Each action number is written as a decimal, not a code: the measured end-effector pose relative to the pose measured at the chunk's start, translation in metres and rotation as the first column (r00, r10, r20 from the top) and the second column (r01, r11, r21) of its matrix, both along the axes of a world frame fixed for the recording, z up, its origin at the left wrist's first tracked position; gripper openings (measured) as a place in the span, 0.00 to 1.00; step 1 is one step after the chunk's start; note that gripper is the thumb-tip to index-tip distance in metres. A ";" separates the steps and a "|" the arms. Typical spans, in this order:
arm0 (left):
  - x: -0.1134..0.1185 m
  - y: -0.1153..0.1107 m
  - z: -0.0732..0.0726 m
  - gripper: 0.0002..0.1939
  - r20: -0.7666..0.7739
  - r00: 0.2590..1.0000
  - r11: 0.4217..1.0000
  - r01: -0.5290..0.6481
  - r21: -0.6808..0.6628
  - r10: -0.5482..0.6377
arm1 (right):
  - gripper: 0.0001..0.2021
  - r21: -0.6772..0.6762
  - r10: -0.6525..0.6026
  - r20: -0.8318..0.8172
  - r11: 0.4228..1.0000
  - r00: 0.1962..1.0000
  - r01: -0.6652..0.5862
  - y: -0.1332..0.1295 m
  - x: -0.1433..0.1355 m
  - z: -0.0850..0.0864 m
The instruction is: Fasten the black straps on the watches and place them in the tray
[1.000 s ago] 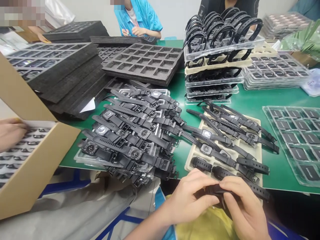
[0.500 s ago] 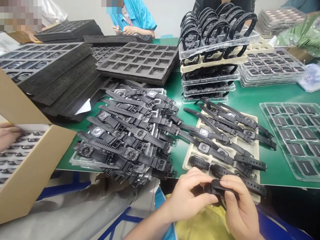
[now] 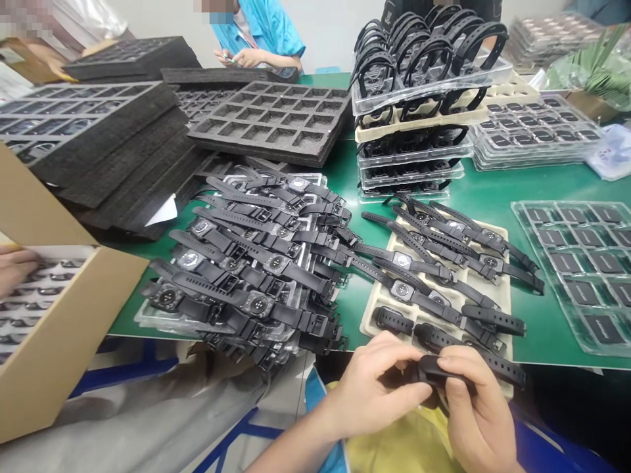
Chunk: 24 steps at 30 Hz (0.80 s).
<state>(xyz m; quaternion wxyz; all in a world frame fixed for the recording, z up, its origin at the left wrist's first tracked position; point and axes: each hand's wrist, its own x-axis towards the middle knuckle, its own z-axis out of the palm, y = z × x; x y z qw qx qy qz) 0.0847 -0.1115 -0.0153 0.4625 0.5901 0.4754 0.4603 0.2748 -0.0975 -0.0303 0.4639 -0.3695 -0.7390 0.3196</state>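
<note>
Between my two hands is a black smartwatch, held just off the table's front edge. My left hand pinches it from the left with thumb and forefinger. From the right, my right hand grips it, thumb below and fingers on top. Part of the watch and its strap is hidden by my fingers. Right behind my hands lies a cream tray with several black watches, straps stretched out across it. To the left, many more watches are heaped on stacked clear trays.
Stacked clear and cream trays of watches stand behind. A clear tray of dark square pieces lies right. Black foam trays fill the back left. A cardboard box stands left, a person's hand in it. Another person sits opposite.
My hands and the watch between them have barely shifted, a touch to the right. Both hands keep their grip. The view has moved very slightly.
</note>
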 end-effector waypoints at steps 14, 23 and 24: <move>-0.004 -0.003 -0.006 0.11 -0.025 0.996 0.968 -0.078 0.239 0.087 | 0.09 -0.007 0.093 0.100 0.996 0.991 -0.093 0.001 0.004 0.003; -0.003 -0.002 -0.011 0.16 -0.046 0.997 0.968 -0.056 0.245 0.069 | 0.17 0.071 0.117 0.199 0.988 0.973 -0.133 0.006 0.000 0.008; -0.003 -0.003 -0.011 0.17 -0.031 0.996 0.969 -0.069 0.238 0.079 | 0.18 0.072 0.118 0.205 0.988 0.972 -0.136 0.005 0.001 0.007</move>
